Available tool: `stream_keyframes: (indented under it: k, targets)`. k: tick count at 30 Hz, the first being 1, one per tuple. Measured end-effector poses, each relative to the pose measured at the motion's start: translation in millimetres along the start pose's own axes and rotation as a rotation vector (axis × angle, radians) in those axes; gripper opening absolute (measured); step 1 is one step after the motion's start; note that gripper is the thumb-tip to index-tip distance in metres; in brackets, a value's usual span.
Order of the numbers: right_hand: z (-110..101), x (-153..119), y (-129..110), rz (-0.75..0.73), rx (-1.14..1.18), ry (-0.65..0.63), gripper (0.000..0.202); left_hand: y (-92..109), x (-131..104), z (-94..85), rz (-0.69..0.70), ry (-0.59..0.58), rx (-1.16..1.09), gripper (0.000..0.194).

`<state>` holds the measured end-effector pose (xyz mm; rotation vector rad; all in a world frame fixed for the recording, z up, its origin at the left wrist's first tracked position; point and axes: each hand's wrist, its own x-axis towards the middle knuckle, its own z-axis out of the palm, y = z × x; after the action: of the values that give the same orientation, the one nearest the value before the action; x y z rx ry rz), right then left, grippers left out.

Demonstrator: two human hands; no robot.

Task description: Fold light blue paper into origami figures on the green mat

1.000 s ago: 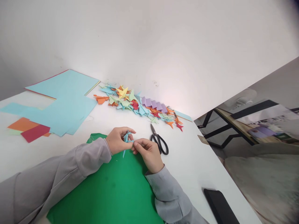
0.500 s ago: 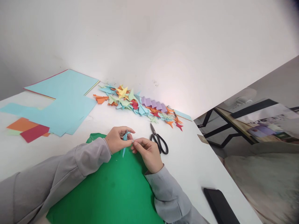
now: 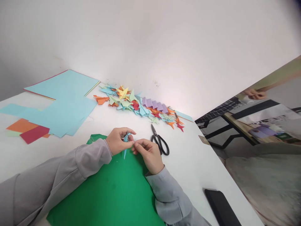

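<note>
My left hand is closed round a blue folded paper figure, whose narrow pointed end hangs down below the fingers. Thumb and finger of my right hand pinch a tiny pale tip beside my left thumb; it looks like part of the same figure, though the fingers hide most of it. Both hands are over a green cloth-like surface. Just right of my right hand lie scissors with black handles.
Behind my hands lies a long heap of colourful folded paper figures. Blue paper sheets and red and orange pieces are at the left. A black flat object lies near the right table edge. Another person's hands show beyond.
My hands and the blue paper figure have barely moved. At the upper right, another person's hands and arm have come into view.
</note>
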<state>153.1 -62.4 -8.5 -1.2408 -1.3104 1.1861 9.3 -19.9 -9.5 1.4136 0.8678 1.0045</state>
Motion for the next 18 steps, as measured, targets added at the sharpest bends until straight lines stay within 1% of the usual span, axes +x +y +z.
stream_keyframes:
  k: [6, 13, 18]
  targets:
    - [-0.3, 0.7, 1.2, -0.011, 0.009, -0.004, 0.020, 0.2, 0.0, 0.4, -0.003, -0.005, -0.006, 0.030]
    - [0.1, -0.1, -0.5, -0.023, -0.031, -0.009, 0.017, -0.2, -0.5, 0.6, -0.019, -0.015, -0.003, 0.031]
    - [1.3, -0.7, -0.7, -0.051, -0.070, 0.029, 0.015, 2.7, -1.0, 1.3, -0.028, 0.005, -0.024, 0.029]
